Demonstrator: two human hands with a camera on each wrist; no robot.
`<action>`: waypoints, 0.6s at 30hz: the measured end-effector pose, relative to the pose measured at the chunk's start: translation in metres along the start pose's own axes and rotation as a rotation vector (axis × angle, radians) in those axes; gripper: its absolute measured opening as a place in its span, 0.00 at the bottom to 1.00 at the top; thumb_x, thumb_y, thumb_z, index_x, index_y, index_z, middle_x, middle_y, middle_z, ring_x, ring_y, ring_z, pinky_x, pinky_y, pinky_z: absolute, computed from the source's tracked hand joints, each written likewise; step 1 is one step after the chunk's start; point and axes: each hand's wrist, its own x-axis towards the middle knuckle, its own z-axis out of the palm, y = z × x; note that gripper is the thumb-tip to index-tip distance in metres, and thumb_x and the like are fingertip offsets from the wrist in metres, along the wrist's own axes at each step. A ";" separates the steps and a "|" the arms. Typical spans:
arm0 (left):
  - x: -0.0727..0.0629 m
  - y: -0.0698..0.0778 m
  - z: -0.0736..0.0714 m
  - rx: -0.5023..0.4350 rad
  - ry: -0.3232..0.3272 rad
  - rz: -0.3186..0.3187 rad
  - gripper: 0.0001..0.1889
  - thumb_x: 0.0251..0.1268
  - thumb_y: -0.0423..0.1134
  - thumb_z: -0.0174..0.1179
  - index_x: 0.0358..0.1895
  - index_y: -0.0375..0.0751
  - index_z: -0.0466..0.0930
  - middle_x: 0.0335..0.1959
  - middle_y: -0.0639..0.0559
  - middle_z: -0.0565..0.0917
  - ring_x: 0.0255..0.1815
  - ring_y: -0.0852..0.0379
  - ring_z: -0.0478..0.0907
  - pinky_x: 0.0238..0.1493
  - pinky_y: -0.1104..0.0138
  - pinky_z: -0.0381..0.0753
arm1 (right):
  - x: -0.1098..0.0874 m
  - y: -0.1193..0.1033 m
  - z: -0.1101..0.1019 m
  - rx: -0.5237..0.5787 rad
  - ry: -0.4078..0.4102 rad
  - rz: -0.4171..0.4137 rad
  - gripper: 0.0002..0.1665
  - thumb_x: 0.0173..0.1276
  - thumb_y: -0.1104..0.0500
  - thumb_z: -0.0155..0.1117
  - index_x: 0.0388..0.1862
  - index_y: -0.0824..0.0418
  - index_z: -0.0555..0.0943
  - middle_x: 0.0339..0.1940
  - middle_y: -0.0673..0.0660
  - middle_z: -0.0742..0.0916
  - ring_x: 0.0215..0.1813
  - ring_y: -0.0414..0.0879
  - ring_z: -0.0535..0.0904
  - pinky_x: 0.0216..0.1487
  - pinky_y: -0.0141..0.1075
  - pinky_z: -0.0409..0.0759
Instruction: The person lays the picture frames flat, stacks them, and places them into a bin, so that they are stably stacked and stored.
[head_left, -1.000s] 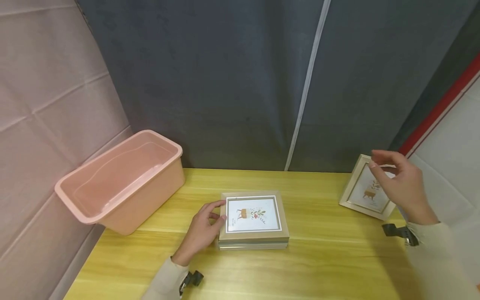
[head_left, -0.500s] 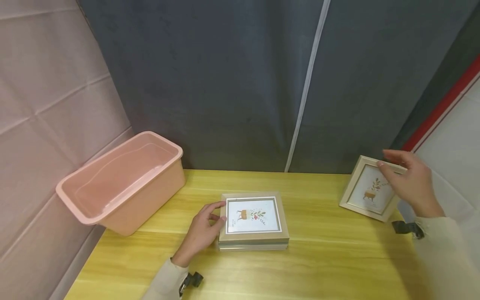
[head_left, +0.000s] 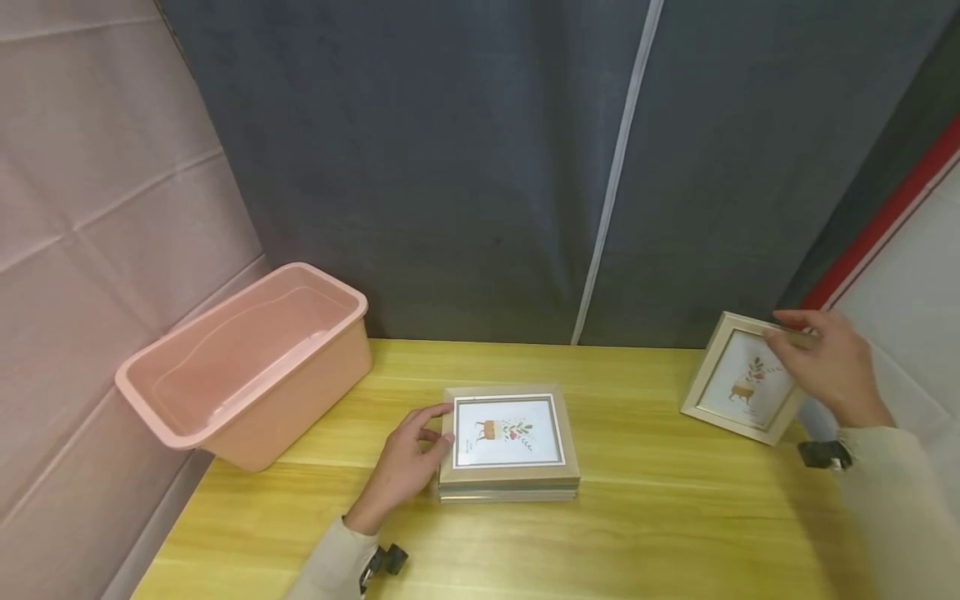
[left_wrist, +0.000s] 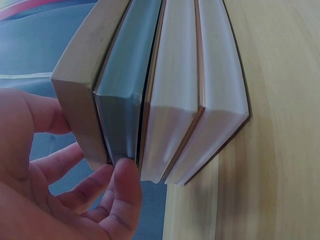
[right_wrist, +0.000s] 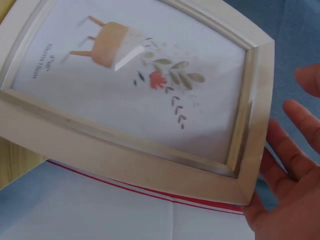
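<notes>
A stack of several picture frames [head_left: 510,477] lies on the table, with a chair-and-flowers print facing up on top. My left hand [head_left: 405,460] rests at the stack's left edge, fingers loosely bent. In the left wrist view, a digit touches the beige top frame [left_wrist: 82,75] and another fingertip is at the blue-grey frame [left_wrist: 122,100] below it. To the right stands another picture frame [head_left: 738,379] with the same print, leaning back slightly. My right hand [head_left: 836,367] is at its upper right corner, fingers spread by the top edge, in the right wrist view apart from the thumb.
A pink plastic bin [head_left: 281,400] sits on the left of the wooden table [head_left: 630,517]. Behind the table hangs a dark grey curtain [head_left: 450,167]. A white panel with a red strip [head_left: 885,212] bounds the right side, a pale cloth wall [head_left: 90,250] the left.
My right hand has shifted right and slightly down along the standing frame's top, uncovering more of its print. The left hand and the stack have stayed in place.
</notes>
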 end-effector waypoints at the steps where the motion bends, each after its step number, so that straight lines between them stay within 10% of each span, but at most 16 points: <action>1: 0.000 0.000 0.000 0.001 -0.001 0.000 0.24 0.75 0.42 0.66 0.72 0.60 0.78 0.67 0.52 0.80 0.53 0.53 0.83 0.36 0.66 0.85 | 0.000 0.002 0.001 -0.005 -0.007 0.003 0.31 0.80 0.47 0.60 0.68 0.69 0.78 0.64 0.77 0.78 0.68 0.78 0.67 0.64 0.74 0.61; 18: 0.000 -0.001 -0.001 -0.003 -0.001 0.005 0.24 0.75 0.43 0.66 0.71 0.62 0.78 0.66 0.53 0.80 0.53 0.53 0.83 0.36 0.66 0.84 | -0.008 0.012 0.004 -0.044 -0.044 -0.020 0.26 0.78 0.51 0.63 0.66 0.67 0.81 0.61 0.79 0.80 0.62 0.76 0.72 0.57 0.69 0.66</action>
